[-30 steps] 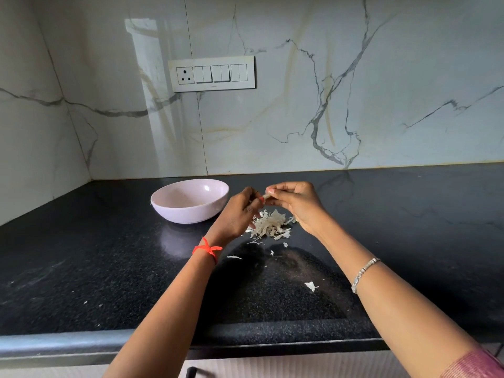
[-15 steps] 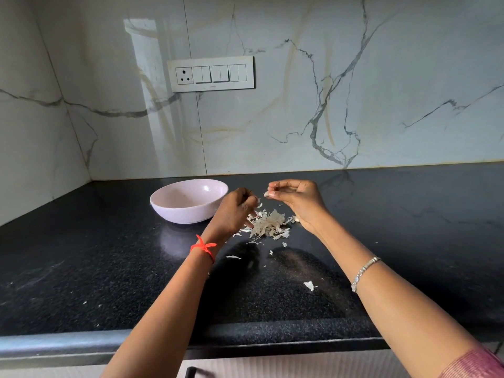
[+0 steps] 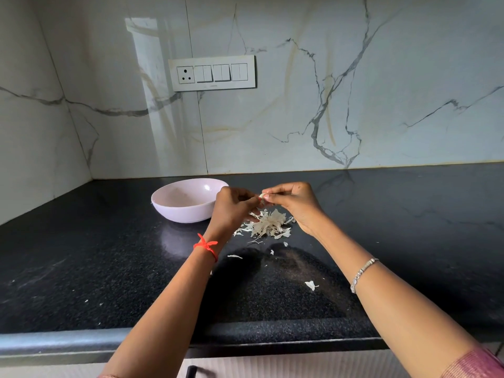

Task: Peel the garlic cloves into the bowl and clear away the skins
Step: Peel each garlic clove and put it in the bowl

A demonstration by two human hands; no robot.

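My right hand [image 3: 294,203] pinches a small pale garlic clove [image 3: 261,196] between thumb and fingertips, just above a heap of papery garlic skins [image 3: 268,225] on the black counter. My left hand [image 3: 231,208] has its fingers curled and its fingertips meet the clove from the left. A pale pink bowl [image 3: 169,205] stands on the counter left of both hands; its contents are hidden behind the rim and my left hand.
Loose skin flakes lie nearer me on the black counter [image 3: 81,268], one skin scrap [image 3: 311,285] to the right and another flake [image 3: 234,256] by my left wrist. Marble walls close the back and left. A switch panel [image 3: 212,73] is on the back wall.
My hands had drawn a little apart half a second ago; now they are together again at the clove, above the skin heap.
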